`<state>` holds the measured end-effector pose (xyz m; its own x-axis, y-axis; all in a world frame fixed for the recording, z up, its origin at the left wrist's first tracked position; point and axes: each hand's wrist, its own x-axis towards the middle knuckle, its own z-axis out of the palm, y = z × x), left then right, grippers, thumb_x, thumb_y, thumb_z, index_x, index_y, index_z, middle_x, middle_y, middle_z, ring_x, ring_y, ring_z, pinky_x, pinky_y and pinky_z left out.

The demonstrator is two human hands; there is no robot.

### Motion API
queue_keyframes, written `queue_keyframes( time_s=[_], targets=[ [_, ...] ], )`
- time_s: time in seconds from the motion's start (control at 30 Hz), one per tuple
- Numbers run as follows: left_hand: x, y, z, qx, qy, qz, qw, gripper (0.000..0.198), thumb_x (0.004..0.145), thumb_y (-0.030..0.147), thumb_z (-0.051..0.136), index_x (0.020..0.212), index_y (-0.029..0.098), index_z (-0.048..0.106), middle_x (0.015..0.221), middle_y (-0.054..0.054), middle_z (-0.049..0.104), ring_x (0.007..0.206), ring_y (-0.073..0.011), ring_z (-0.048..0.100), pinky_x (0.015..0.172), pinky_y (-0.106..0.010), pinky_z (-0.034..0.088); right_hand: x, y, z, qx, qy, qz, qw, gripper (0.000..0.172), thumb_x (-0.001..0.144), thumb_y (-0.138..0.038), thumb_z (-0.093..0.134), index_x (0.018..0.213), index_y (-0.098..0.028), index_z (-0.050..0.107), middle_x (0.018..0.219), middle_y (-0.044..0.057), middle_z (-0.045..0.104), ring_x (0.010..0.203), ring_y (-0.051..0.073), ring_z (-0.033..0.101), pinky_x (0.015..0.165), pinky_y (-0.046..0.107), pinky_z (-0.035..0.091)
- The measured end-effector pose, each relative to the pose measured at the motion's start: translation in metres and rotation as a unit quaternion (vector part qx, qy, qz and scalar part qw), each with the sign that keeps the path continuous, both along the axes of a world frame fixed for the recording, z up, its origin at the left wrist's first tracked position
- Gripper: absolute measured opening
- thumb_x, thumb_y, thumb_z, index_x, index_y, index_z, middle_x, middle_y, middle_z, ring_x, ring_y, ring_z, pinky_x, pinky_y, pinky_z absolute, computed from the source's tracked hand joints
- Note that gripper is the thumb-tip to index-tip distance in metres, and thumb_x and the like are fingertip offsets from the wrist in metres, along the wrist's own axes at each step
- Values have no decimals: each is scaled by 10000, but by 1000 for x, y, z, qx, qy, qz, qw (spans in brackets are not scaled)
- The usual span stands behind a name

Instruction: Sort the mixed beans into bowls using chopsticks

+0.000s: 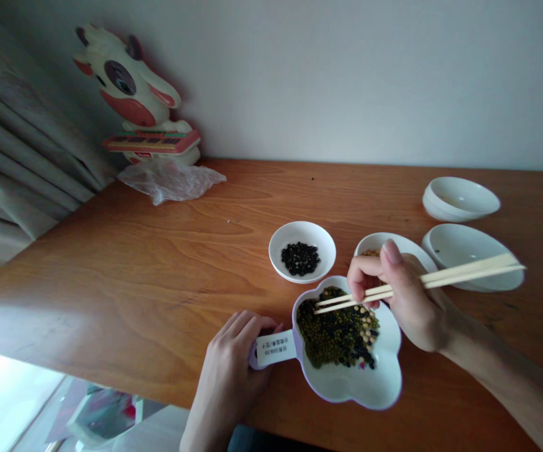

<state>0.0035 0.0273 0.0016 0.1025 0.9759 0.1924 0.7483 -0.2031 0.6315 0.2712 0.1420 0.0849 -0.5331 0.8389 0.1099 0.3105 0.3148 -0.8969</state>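
My right hand (407, 295) is closed around a pair of wooden chopsticks (459, 274), whose tips reach into the mixed beans at the upper left of a flower-shaped bowl (375, 386). That bowl is white with a lilac rim and a labelled handle (275, 347). Green, black and a few tan beans (334, 333) lie in it. At the end of the handle, my left hand (240, 358) has its fingers curled around it. Just behind stands a round white bowl (302, 229) with black beans (300, 258). A second white bowl (384, 238) holding tan beans is partly hidden by my right hand.
Two more white bowls, a front one (459, 242) and a back one (462, 198), stand at the right. A cow-shaped toy keyboard (151, 138) and a crumpled plastic bag (172, 181) sit at the back left. The wooden table's (134, 282) edge runs along the lower left.
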Motion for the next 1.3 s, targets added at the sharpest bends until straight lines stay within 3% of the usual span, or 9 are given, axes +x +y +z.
queue_keyframes(
  time_s=[0.5, 0.93, 1.3],
  targets=[
    [0, -1, 0, -21, -13, 0, 1000, 186, 921, 108, 639, 1026, 254, 687, 972, -20, 712, 862, -206, 668, 753, -324, 500, -3, -3, -10, 17, 18, -6, 1000, 762, 1140, -621, 184, 669, -221, 630, 583, 2, 554, 562, 144, 538, 572, 325, 381],
    [0, -2, 0, -21, -29, 4, 999, 238, 901, 75, 658, 1043, 264, 690, 981, 3, 713, 871, -196, 663, 769, -306, 494, 2, 1, 8, -4, -30, -11, 999, 812, 1094, -719, 146, 631, -227, 596, 550, 10, 507, 526, 146, 490, 540, 336, 347],
    [4, -1, 3, -39, -21, 14, 999, 217, 909, 65, 660, 1015, 249, 698, 973, -6, 720, 883, -210, 671, 790, -319, 495, 3, -4, -2, -3, -27, -18, 999, 799, 1096, -699, 105, 645, -238, 577, 552, 11, 505, 531, 161, 496, 538, 349, 341]
  ],
)
